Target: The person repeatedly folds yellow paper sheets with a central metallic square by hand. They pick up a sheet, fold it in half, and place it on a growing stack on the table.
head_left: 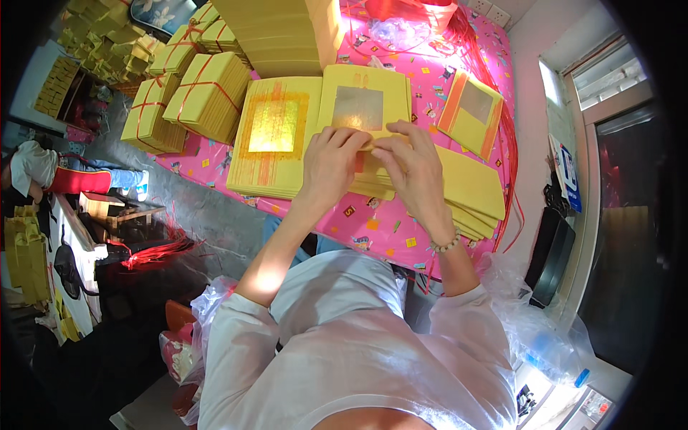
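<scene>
In front of me, at the middle of the table, lies a pile of yellow paper sheets (335, 80); its top sheet bears a silver square. My left hand (331, 161) is closed, thumb and fingers pinching the near edge of that yellow paper. Across from it, my right hand (414, 168), with a beaded bracelet at the wrist, pinches the same edge; its fingertips almost meet the left ones. Just left is a stack of yellow paper with a gold square (276, 127). Beside my right hand lies a stack of folded yellow paper (469, 188).
Red string ties several yellow paper bundles (204, 93) at the back left. A yellow sheet with orange bands (469, 111) lies at the right on the pink patterned tablecloth (423, 79). Red strings (510, 143) hang along the right edge. Another person (72, 172) is at far left.
</scene>
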Motion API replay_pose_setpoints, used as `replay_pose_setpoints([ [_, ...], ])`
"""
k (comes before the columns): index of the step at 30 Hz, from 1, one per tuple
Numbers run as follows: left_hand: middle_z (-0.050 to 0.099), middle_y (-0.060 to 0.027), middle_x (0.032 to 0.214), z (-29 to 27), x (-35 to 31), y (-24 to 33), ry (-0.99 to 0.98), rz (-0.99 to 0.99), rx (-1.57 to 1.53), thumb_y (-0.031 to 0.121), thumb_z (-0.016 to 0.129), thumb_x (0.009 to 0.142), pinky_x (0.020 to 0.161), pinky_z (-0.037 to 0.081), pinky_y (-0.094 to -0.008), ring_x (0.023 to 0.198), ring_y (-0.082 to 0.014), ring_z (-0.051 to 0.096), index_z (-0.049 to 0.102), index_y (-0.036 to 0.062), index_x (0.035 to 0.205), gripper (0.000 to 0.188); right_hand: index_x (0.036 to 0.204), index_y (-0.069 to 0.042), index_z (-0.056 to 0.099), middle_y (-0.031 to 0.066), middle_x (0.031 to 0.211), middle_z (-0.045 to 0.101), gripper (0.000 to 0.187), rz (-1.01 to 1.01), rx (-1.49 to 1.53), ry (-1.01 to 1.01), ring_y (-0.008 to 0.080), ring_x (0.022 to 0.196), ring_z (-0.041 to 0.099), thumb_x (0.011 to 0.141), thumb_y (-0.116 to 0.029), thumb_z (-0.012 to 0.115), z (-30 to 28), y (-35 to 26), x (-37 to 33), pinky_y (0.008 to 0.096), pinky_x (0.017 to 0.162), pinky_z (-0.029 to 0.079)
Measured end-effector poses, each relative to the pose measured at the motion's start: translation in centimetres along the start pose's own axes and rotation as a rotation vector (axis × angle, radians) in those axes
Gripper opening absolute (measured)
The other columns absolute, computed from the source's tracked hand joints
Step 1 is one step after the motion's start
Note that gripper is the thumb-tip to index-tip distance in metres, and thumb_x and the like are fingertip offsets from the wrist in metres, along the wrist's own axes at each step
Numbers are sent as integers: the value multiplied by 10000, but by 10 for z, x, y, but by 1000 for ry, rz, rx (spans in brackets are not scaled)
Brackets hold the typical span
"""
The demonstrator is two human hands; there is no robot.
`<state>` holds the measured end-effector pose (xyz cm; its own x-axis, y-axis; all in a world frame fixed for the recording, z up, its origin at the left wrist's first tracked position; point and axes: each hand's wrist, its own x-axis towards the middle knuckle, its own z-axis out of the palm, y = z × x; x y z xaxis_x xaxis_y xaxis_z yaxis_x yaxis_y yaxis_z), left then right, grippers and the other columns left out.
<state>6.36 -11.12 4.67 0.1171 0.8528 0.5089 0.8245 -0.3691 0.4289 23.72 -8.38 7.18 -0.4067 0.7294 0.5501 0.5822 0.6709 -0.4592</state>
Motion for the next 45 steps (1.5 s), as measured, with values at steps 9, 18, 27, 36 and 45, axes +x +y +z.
replay_pose_setpoints([
  [9, 646, -73, 952, -22, -1, -9, 448, -263, -587, -1, 576, 901, 819, 466, -287, 919, -178, 615, 627, 43, 1047, 161, 1357, 2, 390, 182, 1334, 444, 518, 431, 726, 150, 296, 1280, 437, 936, -196, 618, 15, 26, 1, 415, 1008, 436],
  [18, 632, -58, 1109, -6, -20, -35, 403, -339, -1085, 64, 557, 966, 906, 445, -267, 1028, -119, 576, 549, -15, 1193, 240, 1399, 6, 304, 174, 1387, 362, 612, 482, 545, 250, 295, 1335, 359, 922, -190, 633, 17, 30, -1, 426, 1065, 376],
  [27, 635, -52, 1099, -5, -25, -46, 330, -354, -1176, 40, 601, 929, 919, 444, -290, 1044, -133, 575, 569, 0, 1163, 239, 1301, 15, 339, 148, 1250, 453, 567, 456, 682, 206, 222, 1223, 449, 876, -145, 679, 8, 33, 10, 427, 1073, 362],
  [36, 621, -48, 1119, -8, -21, -40, 178, -325, -1175, 28, 617, 912, 937, 435, -292, 1048, -135, 569, 538, 0, 1198, 298, 1369, -2, 344, 110, 1279, 478, 489, 484, 1006, 108, 196, 1212, 461, 1002, -314, 430, 4, 23, 10, 364, 1063, 372],
  [45, 507, -70, 1231, 1, 7, -4, -16, -128, -1186, 55, 643, 886, 1037, 351, -341, 1191, -173, 472, 475, 1, 1250, 405, 1327, -33, 457, 54, 1173, 566, 455, 437, 1126, -181, 112, 1050, 551, 1035, -356, 324, 11, -5, 10, 271, 891, 474],
])
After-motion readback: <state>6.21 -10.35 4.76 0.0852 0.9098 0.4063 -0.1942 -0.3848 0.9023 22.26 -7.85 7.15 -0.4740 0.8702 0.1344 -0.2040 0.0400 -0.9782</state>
